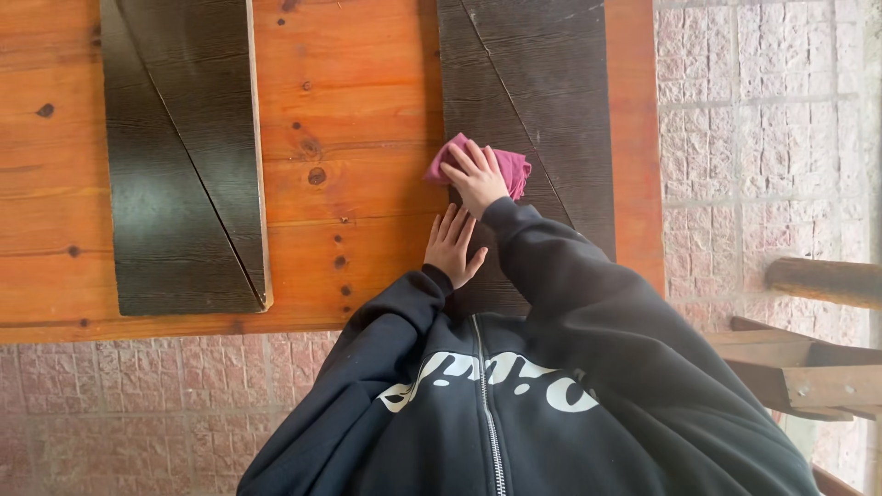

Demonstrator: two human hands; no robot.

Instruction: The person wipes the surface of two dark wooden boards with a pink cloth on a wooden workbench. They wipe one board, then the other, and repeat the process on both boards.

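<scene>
My right hand [478,176] presses a crumpled pink cloth [511,168] onto a dark wood-grain board [537,92] lying on an orange wooden table [354,101]. The fingers are spread over the cloth and cover most of it. Just below, my left hand [453,244] lies flat with fingers together at the left edge of the same dark board, partly on the table, and holds nothing. Both arms are in black hoodie sleeves.
A second dark board [184,156] with a pale edge lies on the left of the table. The table's near edge runs along the lower left, over a pink brick-paved floor [763,138]. Wooden beams [808,367] and a log stand at the right.
</scene>
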